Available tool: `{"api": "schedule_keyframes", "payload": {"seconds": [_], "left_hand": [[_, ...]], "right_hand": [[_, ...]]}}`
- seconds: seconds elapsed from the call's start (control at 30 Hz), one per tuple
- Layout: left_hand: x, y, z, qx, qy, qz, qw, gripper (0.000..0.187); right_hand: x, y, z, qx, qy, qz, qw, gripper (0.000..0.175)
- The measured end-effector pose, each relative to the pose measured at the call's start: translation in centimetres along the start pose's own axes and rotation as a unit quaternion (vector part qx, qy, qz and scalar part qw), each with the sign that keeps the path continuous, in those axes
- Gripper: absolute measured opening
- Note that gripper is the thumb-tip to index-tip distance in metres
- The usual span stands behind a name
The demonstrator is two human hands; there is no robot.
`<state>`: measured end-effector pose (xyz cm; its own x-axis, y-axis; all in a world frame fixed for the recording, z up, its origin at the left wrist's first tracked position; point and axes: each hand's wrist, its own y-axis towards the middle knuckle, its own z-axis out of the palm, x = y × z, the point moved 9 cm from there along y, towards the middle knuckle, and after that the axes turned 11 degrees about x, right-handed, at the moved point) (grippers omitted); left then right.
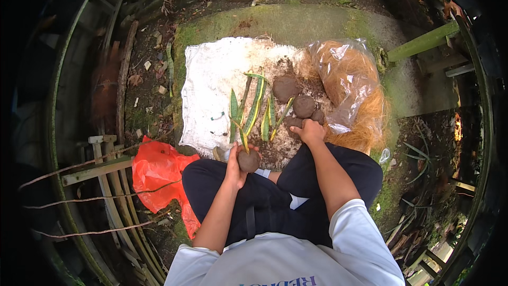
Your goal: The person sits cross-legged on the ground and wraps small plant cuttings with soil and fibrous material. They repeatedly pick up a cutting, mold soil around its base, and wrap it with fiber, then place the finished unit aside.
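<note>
My left hand (pixel 235 167) cups a round ball of dark mud or soil (pixel 249 161) above my lap, and a yellow-edged snake plant leaf (pixel 243 140) stands up out of it. On the right, my right hand (pixel 312 131) touches a low lump of the same dark soil (pixel 293 123); its fingertips are partly hidden. Just beyond it sit a rounded soil ball (pixel 304 106) and a larger one (pixel 286 88). Several cut snake plant leaves (pixel 254 105) lie between the two hands on a white woven sack (pixel 210 71) stained with soil.
A clear plastic bag of brown coconut fibre (pixel 349 83) lies at the sack's right edge, fibre spilling out. A red plastic bag (pixel 158 174) is left of my knee, near thin bare stems (pixel 99 198). A mossy concrete slab (pixel 301 22) lies beneath. Wooden slats (pixel 115 190) stand at left.
</note>
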<state>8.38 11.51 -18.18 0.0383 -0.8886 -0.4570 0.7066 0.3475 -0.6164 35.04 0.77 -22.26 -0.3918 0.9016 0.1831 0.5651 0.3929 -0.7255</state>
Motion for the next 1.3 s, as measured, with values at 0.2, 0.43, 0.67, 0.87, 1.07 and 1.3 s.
{"api": "schedule_keyframes", "payload": {"seconds": [0.2,0.43,0.67,0.87,1.07,1.3], "left_hand": [[-0.1,0.5,-0.1,0.003,-0.013,0.011,1.000,0.046],[-0.4,0.1,0.3,0.011,-0.003,0.011,1.000,0.039],[-0.1,0.4,-0.6,0.007,0.037,0.021,0.999,0.054],[0.1,0.4,-0.4,-0.010,0.049,0.009,0.999,0.053],[0.1,0.8,-0.8,0.017,0.032,0.032,0.999,0.054],[0.1,0.7,-0.7,0.020,0.054,0.029,0.998,0.053]], "right_hand": [[-1.2,-0.8,0.4,0.031,0.017,-0.012,0.999,0.055],[-2.2,-2.6,0.0,0.072,-0.060,0.067,0.993,0.071],[-3.0,-1.2,0.6,0.093,-0.088,0.037,0.991,0.073],[-2.4,-1.9,-0.2,0.018,-0.107,0.043,0.993,0.077],[-0.8,-2.5,2.2,0.006,-0.154,0.034,0.987,0.078],[-0.6,-3.5,1.7,0.000,-0.034,0.020,0.999,0.084]]}}
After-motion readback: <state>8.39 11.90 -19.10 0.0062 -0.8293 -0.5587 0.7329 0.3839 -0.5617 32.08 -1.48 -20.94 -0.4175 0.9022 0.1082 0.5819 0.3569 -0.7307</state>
